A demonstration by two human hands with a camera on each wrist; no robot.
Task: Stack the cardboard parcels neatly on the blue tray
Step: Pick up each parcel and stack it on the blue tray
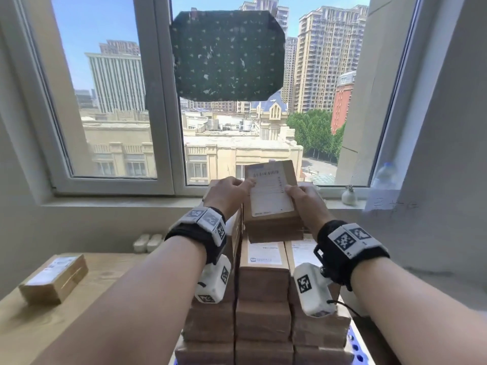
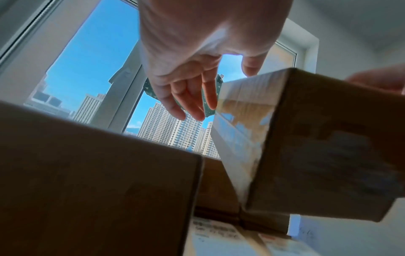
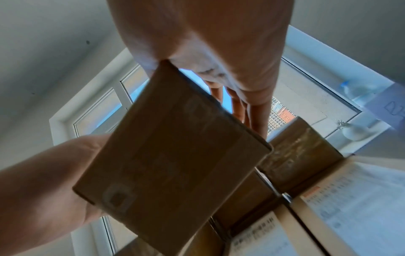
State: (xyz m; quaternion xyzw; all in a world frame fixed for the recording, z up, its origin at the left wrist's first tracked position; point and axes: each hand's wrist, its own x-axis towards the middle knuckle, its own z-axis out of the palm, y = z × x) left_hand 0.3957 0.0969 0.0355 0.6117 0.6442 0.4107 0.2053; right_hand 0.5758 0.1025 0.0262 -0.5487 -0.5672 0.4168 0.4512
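Note:
Several columns of brown cardboard parcels (image 1: 263, 285) stand stacked on the blue tray (image 1: 355, 347), of which only a strip shows at the bottom right. Above the middle column I hold one more parcel (image 1: 271, 196) with a white label on top. My left hand (image 1: 237, 191) grips its left side with the thumb on the label. My right hand (image 1: 297, 196) grips its right side. In the wrist views this parcel (image 2: 328, 147) (image 3: 171, 155) is tilted and lifted, its underside showing. Left hand (image 2: 221, 90) fingers lie along its side; right hand (image 3: 241, 107) fingers run down its far edge.
A lone labelled parcel (image 1: 54, 279) lies on the wooden table (image 1: 105, 280) to the left of the stack. Behind is a window sill with a small white vase (image 1: 349, 197) and a plastic bottle (image 1: 386, 175). A grey wall closes the right side.

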